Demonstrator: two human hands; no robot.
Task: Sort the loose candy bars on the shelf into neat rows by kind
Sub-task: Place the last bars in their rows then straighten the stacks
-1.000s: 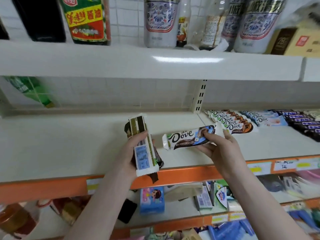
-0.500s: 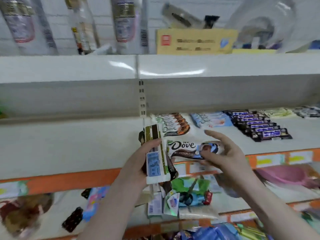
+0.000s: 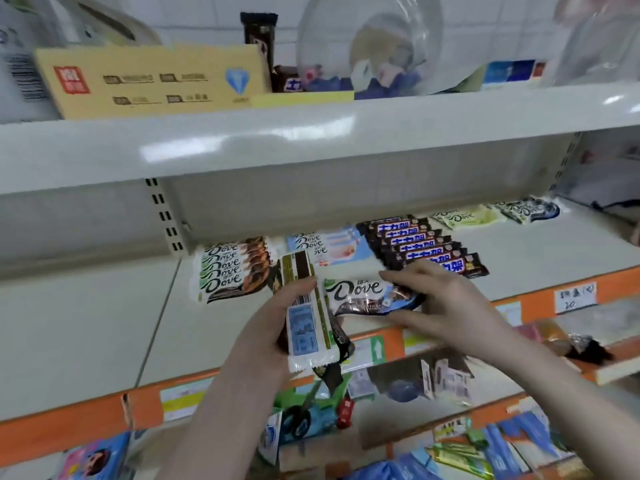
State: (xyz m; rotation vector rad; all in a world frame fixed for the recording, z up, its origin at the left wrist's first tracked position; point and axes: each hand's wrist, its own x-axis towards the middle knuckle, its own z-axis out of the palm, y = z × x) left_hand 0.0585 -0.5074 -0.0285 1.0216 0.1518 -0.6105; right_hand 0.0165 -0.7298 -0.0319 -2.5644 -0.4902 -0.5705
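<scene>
My left hand [image 3: 273, 327] grips a small stack of candy bars [image 3: 306, 317] upright, their white backs and barcode facing me. My right hand [image 3: 446, 303] holds one Dove bar [image 3: 363, 296] flat on the white shelf [image 3: 104, 323], thumb and fingers pinching its right end. Behind it lie sorted rows: brown Dove bars [image 3: 232, 268], light-blue Dove bars [image 3: 329, 245], dark Snickers-type bars [image 3: 422, 244], pale-green Dove bars [image 3: 464, 216] and dark-blue Dove bars [image 3: 530, 209].
The upper shelf [image 3: 311, 133] overhangs the rows and carries a yellow box [image 3: 152, 79] and a clear jar [image 3: 374, 46]. An orange price rail [image 3: 540, 303] edges the shelf front. Lower shelves hold mixed packets and scissors [image 3: 301, 410].
The view has swung right. My right hand has carried the Dove bar from mid-air down onto the shelf in front of the sorted rows. My left hand keeps its stack.
</scene>
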